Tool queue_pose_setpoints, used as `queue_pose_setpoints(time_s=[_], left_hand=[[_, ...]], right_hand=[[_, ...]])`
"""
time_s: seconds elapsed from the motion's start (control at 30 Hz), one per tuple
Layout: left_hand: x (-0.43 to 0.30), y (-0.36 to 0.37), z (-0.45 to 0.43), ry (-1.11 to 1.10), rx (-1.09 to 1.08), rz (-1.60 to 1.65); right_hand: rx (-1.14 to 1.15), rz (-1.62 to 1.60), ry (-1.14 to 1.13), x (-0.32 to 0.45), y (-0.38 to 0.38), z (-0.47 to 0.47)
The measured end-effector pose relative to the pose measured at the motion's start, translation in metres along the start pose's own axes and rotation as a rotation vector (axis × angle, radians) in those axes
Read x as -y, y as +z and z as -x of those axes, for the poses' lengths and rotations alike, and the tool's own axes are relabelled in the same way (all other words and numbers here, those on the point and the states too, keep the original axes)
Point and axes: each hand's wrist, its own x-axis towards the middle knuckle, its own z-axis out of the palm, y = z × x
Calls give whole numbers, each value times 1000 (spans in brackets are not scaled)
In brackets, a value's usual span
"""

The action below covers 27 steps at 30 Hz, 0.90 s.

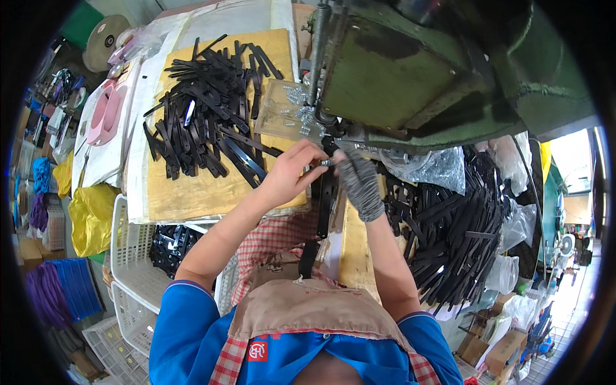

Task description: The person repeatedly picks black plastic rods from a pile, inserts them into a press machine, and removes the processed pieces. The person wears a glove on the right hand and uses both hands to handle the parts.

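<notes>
My bare left hand point(294, 169) pinches a small shiny metal part point(326, 162), perhaps a spring or a fastener, between thumb and fingertips. My right hand point(360, 185), in a grey knit glove, is closed at the upper end of a black flat strip point(327, 207). That strip hangs toward my apron, and its grip point is partly hidden by the fingers. Both hands meet just below the head of a green machine point(392, 72). Behind my left hand, a clear shallow tray point(272, 108) bears loose small metal parts point(304, 115).
A pile of black strips point(207, 106) covers much of a yellow board point(192, 202) at left. More black strips point(457, 231) are heaped at right beside plastic bags point(423, 168). White plastic baskets point(137, 269) stand at lower left. A coil spring point(317, 53) runs down the machine's side.
</notes>
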Motion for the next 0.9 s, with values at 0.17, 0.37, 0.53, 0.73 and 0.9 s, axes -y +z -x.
queue_pose_setpoints(time_s=[0.17, 0.37, 0.53, 0.73, 0.9], left_hand=[[9, 14, 13, 96, -71, -110], [5, 30, 24, 153, -246, -87], [3, 48, 23, -16, -340, -10], [2, 27, 33, -946, -305, 1083], [17, 23, 45, -979, -379, 1193]], right_hand=[[65, -309, 56, -1, 6, 26], [174, -532, 166, 2, 5, 36], [56, -390, -55, -6, 7, 39], [-183, 153, -342, -9, -2, 4], [-286, 196, -509, -48, 17, -29]])
